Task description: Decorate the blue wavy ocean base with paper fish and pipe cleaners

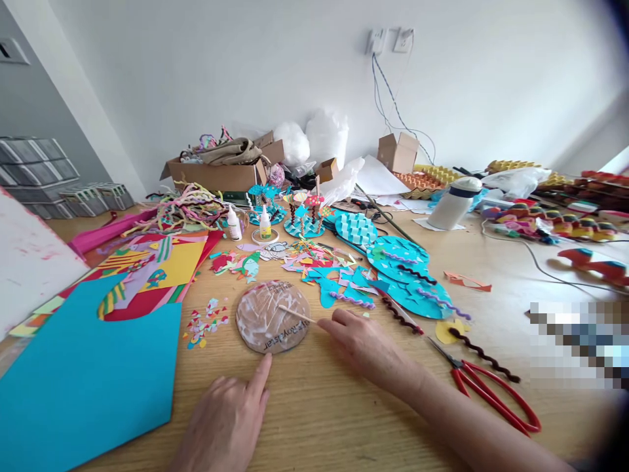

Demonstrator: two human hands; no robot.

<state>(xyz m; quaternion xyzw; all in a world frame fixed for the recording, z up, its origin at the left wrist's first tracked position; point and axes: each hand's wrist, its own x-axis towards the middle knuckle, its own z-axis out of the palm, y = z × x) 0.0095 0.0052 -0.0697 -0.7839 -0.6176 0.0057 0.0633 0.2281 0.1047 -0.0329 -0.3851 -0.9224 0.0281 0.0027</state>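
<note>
A round brown cardboard disc [255,314] with printed black letters lies on the table, smeared with whitish glue. My right hand [361,344] pinches a thin pale wooden stick [296,313], whose far end rests on the smeared face of the disc. At the near edge of the disc, my left hand [228,413] touches the rim with its outstretched index finger. That hand holds nothing, and its other fingers are loosely curled. Small coloured paper scraps [204,324] lie to the left of the disc.
Blue card [98,367] covers the left side. Red-handled scissors [491,393] lie by my right forearm. Beyond the disc are paper cuttings [334,269], two glue bottles [265,224] and blue decorated discs [403,259]. A white flask [455,204] stands farther right.
</note>
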